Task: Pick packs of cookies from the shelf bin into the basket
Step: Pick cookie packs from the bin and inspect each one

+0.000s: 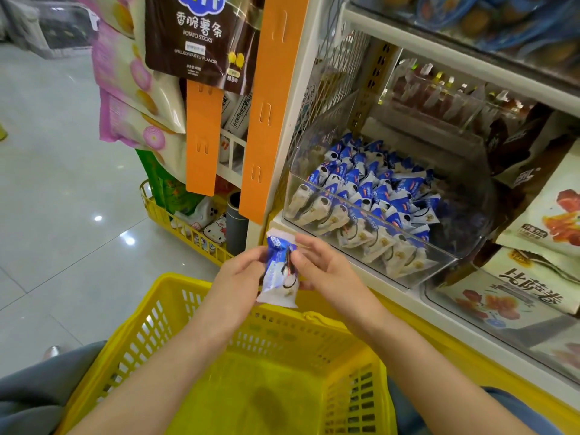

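A blue and white pack of cookies [278, 274] is held upright above the far rim of the yellow basket [175, 312]. My left hand [241, 277] grips its left edge and my right hand [323, 268] pinches its right edge. The basket sits on my lap below both arms, and its floor looks bare. To the upper right, a clear plastic shelf bin [445, 262] holds several more of the same blue and white packs [370, 196], stacked in rows.
Snack bags [518, 296] lie on the shelf right of the bin. An orange display strip [270, 105] and hanging potato stick bags [201, 36] stand left of the shelf. A yellow wire rack [185, 227] sits on the tiled floor [62, 183].
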### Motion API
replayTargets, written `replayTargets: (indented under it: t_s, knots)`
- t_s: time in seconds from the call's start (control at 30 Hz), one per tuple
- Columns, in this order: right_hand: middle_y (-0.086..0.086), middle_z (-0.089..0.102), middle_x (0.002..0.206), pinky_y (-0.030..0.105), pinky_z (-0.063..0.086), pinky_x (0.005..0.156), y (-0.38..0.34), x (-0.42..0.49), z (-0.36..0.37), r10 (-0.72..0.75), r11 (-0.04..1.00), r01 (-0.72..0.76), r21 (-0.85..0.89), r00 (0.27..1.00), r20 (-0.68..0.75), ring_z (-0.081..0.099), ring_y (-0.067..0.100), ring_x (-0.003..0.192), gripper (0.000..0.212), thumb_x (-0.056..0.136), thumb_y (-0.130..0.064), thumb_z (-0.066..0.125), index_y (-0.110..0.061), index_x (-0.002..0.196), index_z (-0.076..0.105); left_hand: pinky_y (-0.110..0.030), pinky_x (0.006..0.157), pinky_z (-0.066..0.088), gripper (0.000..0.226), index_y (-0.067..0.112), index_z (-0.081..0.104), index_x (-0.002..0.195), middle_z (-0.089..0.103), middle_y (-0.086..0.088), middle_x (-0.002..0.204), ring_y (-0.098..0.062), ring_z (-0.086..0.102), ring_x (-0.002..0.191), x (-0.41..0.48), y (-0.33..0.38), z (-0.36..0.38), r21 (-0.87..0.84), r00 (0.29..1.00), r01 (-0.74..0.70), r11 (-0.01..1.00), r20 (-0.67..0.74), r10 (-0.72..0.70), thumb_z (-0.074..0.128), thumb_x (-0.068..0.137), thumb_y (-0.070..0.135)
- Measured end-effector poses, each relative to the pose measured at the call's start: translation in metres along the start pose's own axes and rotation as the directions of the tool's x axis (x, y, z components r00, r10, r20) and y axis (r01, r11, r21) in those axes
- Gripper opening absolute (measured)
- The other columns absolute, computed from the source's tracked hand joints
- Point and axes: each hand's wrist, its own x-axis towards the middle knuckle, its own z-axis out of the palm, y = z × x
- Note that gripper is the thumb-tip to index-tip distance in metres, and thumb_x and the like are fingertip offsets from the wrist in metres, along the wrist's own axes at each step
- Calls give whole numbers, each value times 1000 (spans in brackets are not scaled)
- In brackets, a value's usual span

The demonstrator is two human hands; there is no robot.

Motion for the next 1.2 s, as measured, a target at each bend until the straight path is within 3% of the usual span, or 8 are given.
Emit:
replayTargets:
  t_s: [0.1, 0.23, 0.37, 0.6, 0.77, 0.9, 1.03, 1.2]
  knots:
    - [4, 69, 99, 20, 52, 66, 2, -1, -4, 50, 998, -50, 44, 999, -9, 65, 8, 81, 23, 92, -16, 53, -13, 114, 57, -31, 81, 49, 34, 17, 66, 89, 72, -6, 89, -15, 66, 85, -1, 6, 3, -135, 988, 149, 980, 64, -141, 38, 97, 34]
    - [-3, 69, 68, 16, 51, 53, 1, 0, -8, 7, 997, 5, 75, 987, -163, 62, 4, 60, 10, 90, -15, 56, -8, 83, 57, -9, 58, 46, 12, 31, 55, 97, 65, 15, 89, 12, 61, 69, -3, 1, 4, 43, 994, 25, 999, 108, -30, 59, 86, 34]
    - [-3, 66, 62, 17, 48, 47, -2, -2, -11, -96, 994, 109, 18, 935, -341, 58, 3, 53, 16, 88, -15, 58, -12, 73, 56, -20, 57, 54, 12, 22, 59, 96, 64, 6, 85, 4, 61, 65, 0, -2, 4, 147, 986, -46, 988, 168, 21, 63, 85, 21]
    - [-7, 68, 77, 14, 50, 66, -16, -22, -12, -259, 960, 213, -181, 923, -285, 63, 2, 73, 9, 85, -6, 60, -14, 89, 62, -27, 68, 54, 22, 21, 56, 110, 63, -1, 93, -12, 60, 78, 4, 5, 9, 208, 967, -201, 957, 201, 159, 57, 89, 15]
    - [-9, 73, 87, 15, 52, 71, -39, -39, -23, -204, 960, 137, -246, 941, -272, 68, 3, 81, 23, 76, -13, 68, -16, 98, 62, -14, 77, 44, 37, 31, 46, 127, 59, 16, 107, 4, 56, 94, 4, 18, 21, 253, 916, -381, 889, 235, 325, 53, 91, 31]
    - [-4, 73, 87, 12, 50, 62, -73, -40, -49, -258, 944, 146, -297, 886, -385, 67, 2, 76, 21, 78, -20, 66, -12, 97, 61, -8, 78, 37, 36, 38, 41, 127, 49, 24, 111, 11, 46, 98, 14, 39, 31, 360, 813, -582, 729, 229, 535, 47, 91, 39]
    - [11, 67, 97, 33, 56, 76, -98, -26, -93, -347, 849, -4, -528, 749, -564, 66, 18, 87, 18, 85, -22, 63, -12, 96, 53, -17, 94, 26, 37, 28, 40, 130, 47, 13, 122, -3, 40, 113, 41, 61, 35, 514, 668, -707, 486, 260, 698, 40, 94, 35]
    - [10, 61, 102, 26, 41, 65, -104, 10, -133, -341, 495, -432, -754, 702, -625, 54, 14, 76, 27, 89, -24, 60, -10, 108, 48, -25, 100, 22, 30, 23, 48, 120, 51, 8, 119, -11, 42, 112, 75, 57, 33, 664, 658, -683, 303, 380, 650, 33, 98, 36]
